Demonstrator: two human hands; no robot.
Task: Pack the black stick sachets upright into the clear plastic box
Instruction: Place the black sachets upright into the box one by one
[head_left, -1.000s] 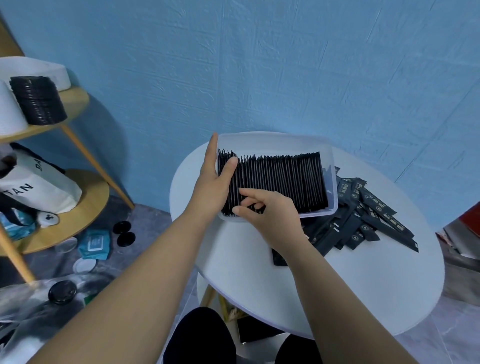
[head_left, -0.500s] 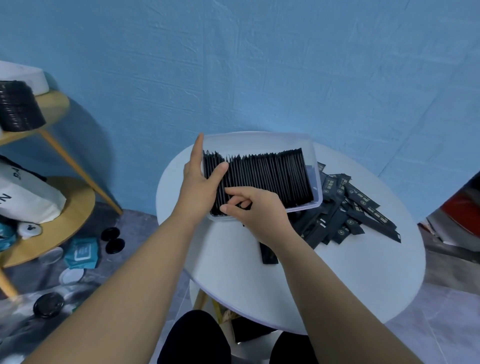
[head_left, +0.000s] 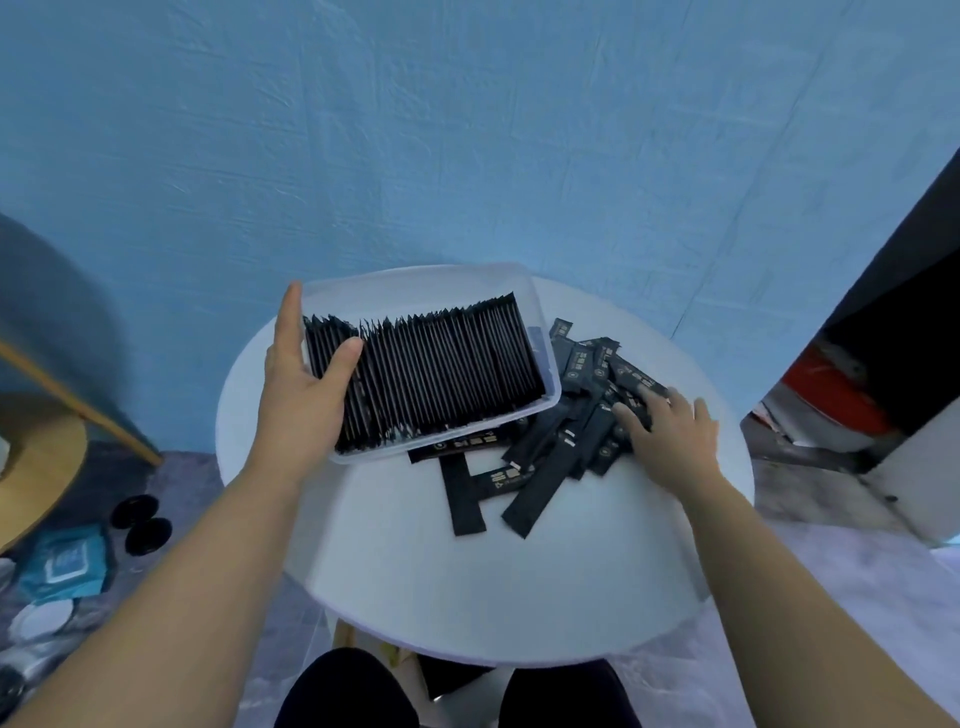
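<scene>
Over white table (head_left: 415, 571), open right hand (head_left: 670, 441) went from box (head_left: 415, 280) to fetch loose sachets (head_left: 545, 467) at 3 o'clock, while flat left hand (head_left: 301, 405) braces box.

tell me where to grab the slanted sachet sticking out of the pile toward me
Probably pinch the slanted sachet by its near end, coming from the front edge of the table. It lies flat and that end juts clear of the pile, while its far end sits among other sachets.

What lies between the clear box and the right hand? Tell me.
A pile of loose black sachets on the white table fills the stretch from clear box to right hand, head view.
</scene>
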